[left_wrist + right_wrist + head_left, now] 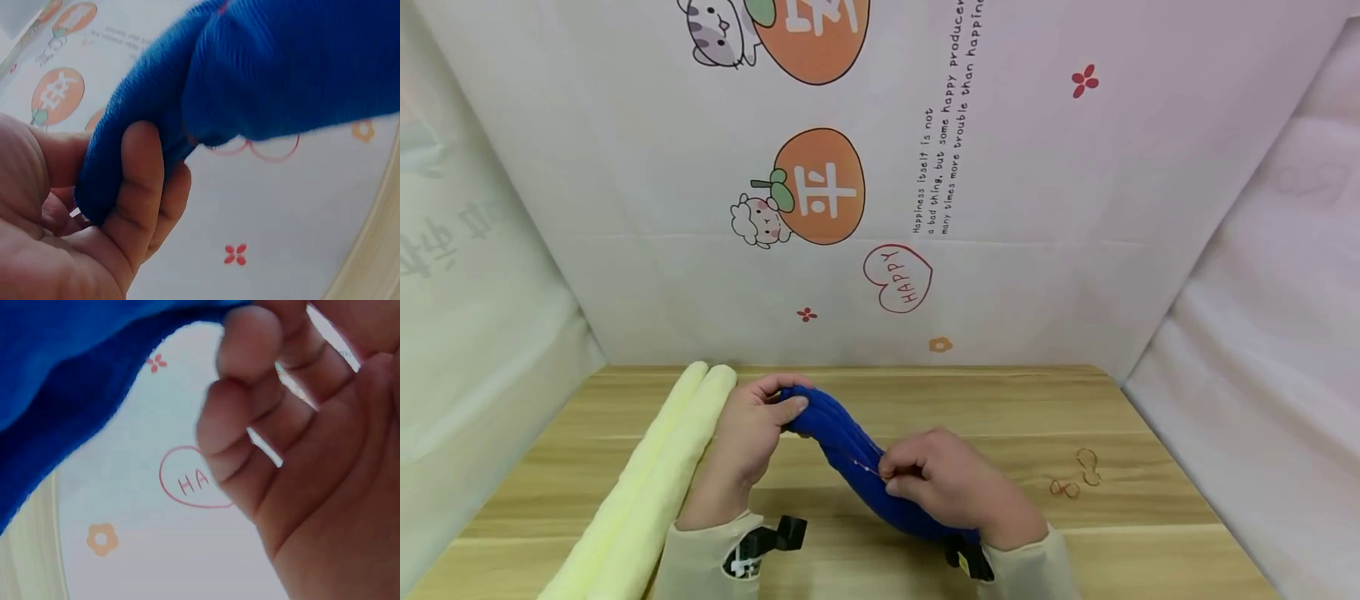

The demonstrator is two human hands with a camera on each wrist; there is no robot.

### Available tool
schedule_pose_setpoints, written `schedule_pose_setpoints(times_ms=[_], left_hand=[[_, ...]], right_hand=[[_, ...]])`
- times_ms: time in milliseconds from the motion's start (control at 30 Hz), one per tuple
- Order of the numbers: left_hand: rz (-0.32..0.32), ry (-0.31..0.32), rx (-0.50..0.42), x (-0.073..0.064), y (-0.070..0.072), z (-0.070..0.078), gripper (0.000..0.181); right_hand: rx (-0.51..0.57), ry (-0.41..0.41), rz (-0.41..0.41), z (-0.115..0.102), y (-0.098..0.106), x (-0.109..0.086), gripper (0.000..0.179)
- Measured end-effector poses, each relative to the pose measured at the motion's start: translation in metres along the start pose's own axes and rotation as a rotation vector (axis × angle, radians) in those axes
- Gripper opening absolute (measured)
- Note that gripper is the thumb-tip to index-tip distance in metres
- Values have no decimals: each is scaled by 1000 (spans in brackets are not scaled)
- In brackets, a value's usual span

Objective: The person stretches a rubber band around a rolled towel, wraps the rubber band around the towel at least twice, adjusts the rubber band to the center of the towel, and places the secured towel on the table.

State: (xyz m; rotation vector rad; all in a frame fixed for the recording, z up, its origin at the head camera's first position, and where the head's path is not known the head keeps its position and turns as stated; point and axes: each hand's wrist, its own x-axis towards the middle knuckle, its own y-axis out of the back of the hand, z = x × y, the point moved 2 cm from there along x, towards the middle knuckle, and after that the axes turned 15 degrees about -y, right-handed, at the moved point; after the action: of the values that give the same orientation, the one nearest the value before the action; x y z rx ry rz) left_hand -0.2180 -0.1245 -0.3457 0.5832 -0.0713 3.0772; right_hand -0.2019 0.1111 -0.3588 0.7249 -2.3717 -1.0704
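The blue cloth (859,483), a long bundle, slants over the wooden table (1000,400) between your two hands. Your left hand (756,425) grips its far end, thumb and fingers curled round it. Your right hand (943,475) pinches a thin reddish band (867,468) that lies across the cloth. Pale yellow rolls (662,475) lie beside your left arm — loose bands (1064,489) rest on the tabletop, off to the right.

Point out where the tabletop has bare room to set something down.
Bare tabletop lies between the backdrop and right hand, and on the near side of the thin loops. Crowded: from the yellow rolls through the left hand to the blue cloth.
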Motion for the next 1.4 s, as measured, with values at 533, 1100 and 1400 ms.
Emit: schedule_pose_setpoints(times_ms=[533,1100,1400], left_hand=[[-204,-197,63,-4,-8,-2,14],[-369,-393,288,-5,-15,5,33],[-311,-411,463,-2,-25,2,19]], right_hand=[[61,-186,60,11,10,-4,18],[-231,-338,504,5,-7,9,36],[-157,-206,483,-1,-7,8,37]])
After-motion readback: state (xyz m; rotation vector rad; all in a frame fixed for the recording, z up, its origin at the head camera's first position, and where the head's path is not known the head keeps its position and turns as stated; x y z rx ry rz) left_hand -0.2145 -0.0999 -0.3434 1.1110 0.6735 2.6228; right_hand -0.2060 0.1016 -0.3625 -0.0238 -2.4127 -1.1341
